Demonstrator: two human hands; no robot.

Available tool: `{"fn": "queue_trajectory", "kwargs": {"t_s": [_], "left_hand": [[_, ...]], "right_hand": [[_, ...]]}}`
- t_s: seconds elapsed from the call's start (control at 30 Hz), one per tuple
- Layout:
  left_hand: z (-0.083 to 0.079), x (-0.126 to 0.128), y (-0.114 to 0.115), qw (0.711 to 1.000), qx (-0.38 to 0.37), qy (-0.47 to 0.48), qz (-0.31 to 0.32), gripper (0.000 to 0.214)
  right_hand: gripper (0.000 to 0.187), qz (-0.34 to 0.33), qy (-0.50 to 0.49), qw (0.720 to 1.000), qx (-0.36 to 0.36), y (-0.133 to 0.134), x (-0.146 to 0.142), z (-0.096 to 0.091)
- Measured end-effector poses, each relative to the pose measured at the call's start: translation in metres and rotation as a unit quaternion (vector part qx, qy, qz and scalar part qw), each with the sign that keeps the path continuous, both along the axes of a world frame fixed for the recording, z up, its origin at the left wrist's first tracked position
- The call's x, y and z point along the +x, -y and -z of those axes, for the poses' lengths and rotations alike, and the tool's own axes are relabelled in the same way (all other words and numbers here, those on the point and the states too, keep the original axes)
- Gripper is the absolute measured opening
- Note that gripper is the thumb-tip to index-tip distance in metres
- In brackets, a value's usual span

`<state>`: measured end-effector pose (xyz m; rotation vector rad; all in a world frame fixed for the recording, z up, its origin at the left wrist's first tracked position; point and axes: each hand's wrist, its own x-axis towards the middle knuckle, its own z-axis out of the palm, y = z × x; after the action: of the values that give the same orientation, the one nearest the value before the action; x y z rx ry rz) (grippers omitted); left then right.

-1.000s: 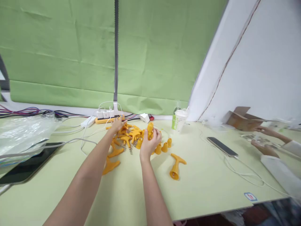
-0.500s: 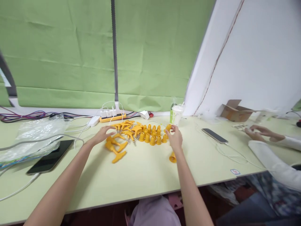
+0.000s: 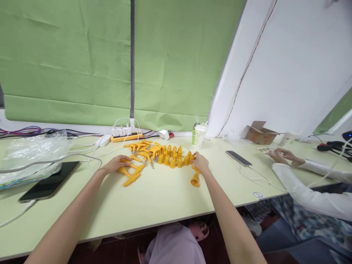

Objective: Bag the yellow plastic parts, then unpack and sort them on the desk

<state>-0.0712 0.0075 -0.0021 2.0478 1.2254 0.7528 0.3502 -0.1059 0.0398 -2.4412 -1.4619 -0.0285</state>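
My left hand (image 3: 113,165) is closed at the near left of a pile of yellow T-shaped handles (image 3: 147,151) with short metal chains. Its fingers bend over one yellow T-shaped handle (image 3: 124,160), partly hidden beneath them. Two more handles lie just right of that hand. My right hand (image 3: 201,162) pinches a small yellow cone-shaped cup (image 3: 193,157) at the right end of several upright yellow cups (image 3: 172,162). Its fingers cover part of that cup. Below my right wrist, a yellow bell-shaped piece with a T-handle (image 3: 195,179) lies on its side.
Behind the pile sits a yellow power strip (image 3: 126,137) with white plugs. A lidded drink cup (image 3: 200,135) stands behind the cups. Phones lie on the left (image 3: 51,181) and right (image 3: 238,158), with cables. A co-worker's hands (image 3: 282,156) are at far right.
My right hand has lowered the yellow cup to the end of the rows. My left hand has come down onto the handles and its fingers have closed. The view has turned slightly right.
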Motion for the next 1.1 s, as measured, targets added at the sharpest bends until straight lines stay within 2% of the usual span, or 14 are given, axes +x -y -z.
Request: {"fn": "queue_trajectory", "kwargs": {"t_s": [0.1, 0.23, 0.43, 0.6, 0.7, 0.8, 0.97, 1.1], "left_hand": [[-0.004, -0.001, 0.000, 0.998, 0.031, -0.050, -0.010, 0.052], [-0.015, 0.001, 0.006, 0.980, 0.084, -0.173, -0.052, 0.038], [-0.021, 0.003, 0.014, 0.966, 0.104, -0.238, -0.009, 0.022], [-0.026, 0.008, 0.021, 0.935, 0.169, -0.312, 0.004, 0.016], [-0.031, 0.015, 0.029, 0.914, 0.184, -0.362, 0.012, 0.016], [-0.032, 0.024, 0.038, 0.888, 0.202, -0.412, -0.004, 0.017], [-0.026, 0.033, 0.046, 0.875, 0.266, -0.404, 0.015, 0.026], [-0.028, 0.028, 0.044, 0.889, 0.278, -0.364, 0.008, 0.016]], "right_hand": [[0.033, -0.016, 0.028, 0.999, -0.028, -0.012, -0.002, 0.000], [0.031, -0.025, 0.045, 0.998, -0.044, -0.028, -0.008, 0.002], [0.037, -0.014, 0.057, 0.998, -0.031, -0.037, -0.016, 0.010], [0.033, 0.027, -0.052, 0.998, 0.025, -0.031, 0.005, 0.013], [0.038, 0.058, -0.094, 0.992, 0.060, -0.031, 0.019, 0.016], [0.038, 0.022, -0.116, 0.992, 0.049, -0.039, 0.022, 0.020], [0.038, -0.027, -0.118, 0.992, 0.022, -0.050, 0.010, 0.017], [0.041, 0.016, -0.080, 0.996, 0.039, -0.042, 0.005, 0.004]]}}
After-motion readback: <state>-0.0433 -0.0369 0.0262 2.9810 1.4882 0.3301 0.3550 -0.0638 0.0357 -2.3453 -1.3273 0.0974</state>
